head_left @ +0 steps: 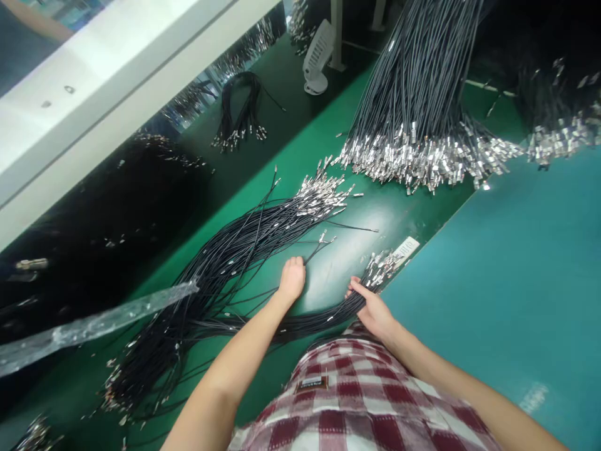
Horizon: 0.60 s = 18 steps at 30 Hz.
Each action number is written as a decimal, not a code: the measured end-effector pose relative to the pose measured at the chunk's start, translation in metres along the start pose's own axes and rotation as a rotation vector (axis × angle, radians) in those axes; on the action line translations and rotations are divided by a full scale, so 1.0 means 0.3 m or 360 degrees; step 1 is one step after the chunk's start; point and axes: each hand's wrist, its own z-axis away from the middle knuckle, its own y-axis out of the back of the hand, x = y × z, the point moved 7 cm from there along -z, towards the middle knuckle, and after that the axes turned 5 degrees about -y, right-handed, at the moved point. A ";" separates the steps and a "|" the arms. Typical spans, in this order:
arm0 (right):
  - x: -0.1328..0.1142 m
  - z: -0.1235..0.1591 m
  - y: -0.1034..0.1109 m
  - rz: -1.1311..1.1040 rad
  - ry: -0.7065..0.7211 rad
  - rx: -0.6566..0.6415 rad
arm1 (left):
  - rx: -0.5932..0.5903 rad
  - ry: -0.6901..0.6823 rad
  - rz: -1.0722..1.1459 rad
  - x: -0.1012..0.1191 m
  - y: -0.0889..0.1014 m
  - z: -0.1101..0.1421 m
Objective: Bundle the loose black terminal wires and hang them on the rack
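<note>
My left hand (293, 279) is closed around a few thin black cables (315, 252), whose silvery metal ends stick out past the fingers. In my right hand (370, 307) lies a bundle of similar cables (323, 321), gripped just below its cluster of metal connectors (382, 268). That bundle trails left across the bench in front of my body. Beyond my left hand rests a larger pile of black cables (235, 241), with its metal ends gathered at the upper right.
A thick bunch of cables (417, 75) hangs over the bench's far side. A small white fan (319, 59) stands behind. A looped cable bunch (241, 106) lies under the white shelf beam (117, 81). Clear plastic strip (103, 322) crosses the left. A paper label (406, 248) sits near the bench edge.
</note>
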 end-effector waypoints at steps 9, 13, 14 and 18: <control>-0.022 0.029 -0.099 0.0258 -0.0020 -0.0285 | 0.0240 0.0014 0.0837 0.199 0.000 0.219; -0.032 0.066 -0.137 0.0438 0.0014 -0.0365 | 0.0212 -0.0042 0.1097 0.320 -0.037 0.243; -0.033 0.070 -0.131 0.0476 0.0022 -0.0332 | 0.0213 -0.0067 0.1133 0.341 -0.046 0.250; -0.021 0.067 -0.056 0.0579 0.0033 -0.0188 | 0.0080 -0.0204 0.1000 0.353 -0.065 0.260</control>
